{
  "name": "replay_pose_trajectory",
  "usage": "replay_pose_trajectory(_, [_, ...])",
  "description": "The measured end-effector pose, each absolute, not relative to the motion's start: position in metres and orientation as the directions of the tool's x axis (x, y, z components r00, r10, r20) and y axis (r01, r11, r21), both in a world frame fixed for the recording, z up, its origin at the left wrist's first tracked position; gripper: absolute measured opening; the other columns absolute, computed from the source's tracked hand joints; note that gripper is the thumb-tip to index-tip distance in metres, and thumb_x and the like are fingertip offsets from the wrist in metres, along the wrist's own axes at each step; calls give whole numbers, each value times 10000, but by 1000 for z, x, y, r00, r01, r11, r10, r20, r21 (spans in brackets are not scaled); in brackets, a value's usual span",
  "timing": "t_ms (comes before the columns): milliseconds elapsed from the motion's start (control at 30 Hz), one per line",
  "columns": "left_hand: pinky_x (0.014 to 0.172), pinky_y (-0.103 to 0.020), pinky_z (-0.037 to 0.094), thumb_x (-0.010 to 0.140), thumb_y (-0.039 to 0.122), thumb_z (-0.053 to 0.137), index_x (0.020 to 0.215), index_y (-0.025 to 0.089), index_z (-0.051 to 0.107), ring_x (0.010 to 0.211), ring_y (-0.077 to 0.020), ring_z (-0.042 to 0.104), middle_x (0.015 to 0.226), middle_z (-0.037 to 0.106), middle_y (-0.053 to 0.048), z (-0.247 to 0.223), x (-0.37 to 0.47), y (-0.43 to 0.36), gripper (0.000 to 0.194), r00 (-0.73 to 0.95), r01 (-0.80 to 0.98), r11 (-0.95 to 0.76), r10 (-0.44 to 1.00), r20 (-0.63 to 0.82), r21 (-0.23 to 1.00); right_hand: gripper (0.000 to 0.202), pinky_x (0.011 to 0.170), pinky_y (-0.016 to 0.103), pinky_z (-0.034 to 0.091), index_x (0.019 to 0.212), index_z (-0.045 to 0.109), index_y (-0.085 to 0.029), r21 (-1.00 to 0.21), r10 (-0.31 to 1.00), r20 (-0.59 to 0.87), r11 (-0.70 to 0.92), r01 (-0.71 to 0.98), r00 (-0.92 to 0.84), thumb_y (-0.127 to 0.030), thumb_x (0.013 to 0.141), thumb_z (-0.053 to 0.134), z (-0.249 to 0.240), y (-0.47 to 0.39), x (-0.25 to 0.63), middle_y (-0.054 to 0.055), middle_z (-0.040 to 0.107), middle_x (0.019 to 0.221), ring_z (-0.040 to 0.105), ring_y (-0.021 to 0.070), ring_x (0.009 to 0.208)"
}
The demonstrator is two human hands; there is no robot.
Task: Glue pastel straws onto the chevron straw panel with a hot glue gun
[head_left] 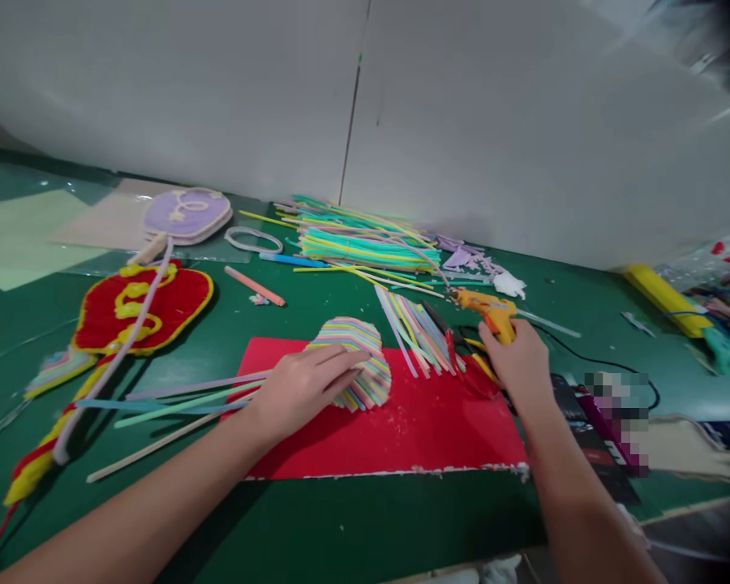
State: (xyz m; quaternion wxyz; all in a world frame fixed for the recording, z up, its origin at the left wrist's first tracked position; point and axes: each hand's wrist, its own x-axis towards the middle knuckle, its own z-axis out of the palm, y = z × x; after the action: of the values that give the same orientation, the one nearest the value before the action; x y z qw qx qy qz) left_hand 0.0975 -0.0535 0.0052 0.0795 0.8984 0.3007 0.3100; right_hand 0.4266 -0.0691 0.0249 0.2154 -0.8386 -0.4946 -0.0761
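My left hand (313, 385) lies over a rounded piece of pastel-striped pipe cleaners (356, 349), fingers stretched out across it. That piece rests on a red sheet (426, 430) and is partly covered by the hand. Loose coloured pipe cleaners (182, 408) stick out to the left from beneath the same hand. My right hand (517, 357) is closed around an orange hot glue gun (487, 308), whose nozzle points left. A clear glue stick (551, 323) extends from the gun's back end. Below the nozzle are a fan of cut pipe cleaners (414, 324) and red-handled scissors or pliers (451, 349).
Behind lies a large pile of pipe cleaners (365, 243) against the white wall (219, 89). At left are a red and yellow fan shape (113, 312) and a purple one (182, 215). The glue gun's black cord (584, 353) runs right, near a blurred-out object and a yellow bundle (666, 300).
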Motion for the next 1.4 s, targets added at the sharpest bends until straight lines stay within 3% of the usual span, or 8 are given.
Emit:
replay_pose_trajectory(167, [783, -288, 524, 965, 263, 424, 1153, 192, 588, 967, -182, 640, 1100, 657, -68, 16, 88, -60, 259, 573, 597, -733, 675, 465, 328, 395, 665, 344, 434, 926, 645, -142, -285, 857, 279, -356, 890, 433, -485, 819, 482, 14, -36, 427, 109, 645, 819, 585, 237, 722])
replay_pose_trajectory(267, [803, -348, 520, 958, 288, 440, 1134, 185, 599, 944, -204, 625, 1062, 638, -77, 16, 80, -61, 259, 518, 652, -657, 751, 410, 379, 416, 762, 361, 452, 975, 657, -126, -270, 887, 298, -277, 922, 354, -480, 785, 548, 6, -31, 421, 136, 626, 956, 590, 251, 862])
replay_pose_trajectory(367, [790, -374, 522, 944, 307, 476, 1096, 182, 622, 920, -214, 622, 1053, 631, -78, 13, 77, -61, 246, 507, 655, -624, 781, 364, 427, 486, 876, 404, 438, 1043, 652, -115, -272, 849, 436, -192, 943, 299, -515, 780, 573, 7, -37, 410, 171, 554, 1115, 545, 271, 1020])
replay_pose_trajectory(467, [820, -386, 524, 941, 278, 480, 1093, 181, 627, 964, -221, 621, 1089, 634, -82, 11, 81, -65, 232, 538, 638, -640, 768, 348, 428, 354, 781, 358, 489, 952, 667, -155, -377, 823, 538, 42, 925, 182, -460, 865, 510, 16, -56, 389, 101, 607, 960, 589, 203, 846])
replay_pose_trajectory(600, [881, -416, 522, 955, 269, 437, 1145, 148, 608, 1041, -248, 612, 1167, 634, -110, 9, 89, -76, 283, 573, 674, -660, 751, 330, 332, 198, 736, 310, 507, 868, 662, -209, -510, 911, 403, 308, 803, -93, -357, 898, 533, 25, -86, 352, 43, 675, 850, 628, 168, 783])
replay_pose_trajectory(767, [906, -454, 523, 968, 248, 366, 1221, 87, 576, 1102, -288, 600, 1240, 622, -148, 7, 99, -89, 366, 597, 726, -668, 729, 334, 162, 141, 774, 313, 519, 955, 655, -222, -553, 848, 411, 523, 649, -334, -316, 855, 622, 20, -100, 329, 36, 692, 881, 645, 168, 851])
replay_pose_trajectory(967, [890, -445, 532, 955, 204, 314, 1233, 75, 577, 1119, -308, 598, 1248, 618, -169, 8, 104, -99, 403, 628, 750, -662, 713, 312, 3, 282, 770, 319, 521, 1108, 597, -218, -580, 877, 344, 480, 658, -336, -335, 853, 629, 13, -105, 319, 40, 688, 895, 644, 166, 831])
replay_pose_trajectory(1400, [903, -426, 510, 944, 190, 276, 1230, 71, 581, 1126, -298, 597, 1282, 603, -168, 10, 106, -104, 435, 637, 765, -634, 718, 281, -114, 69, 754, 294, 484, 914, 641, -198, -567, 875, 390, 475, 673, -288, -193, 886, 578, 2, -105, 319, 30, 690, 844, 613, 150, 806])
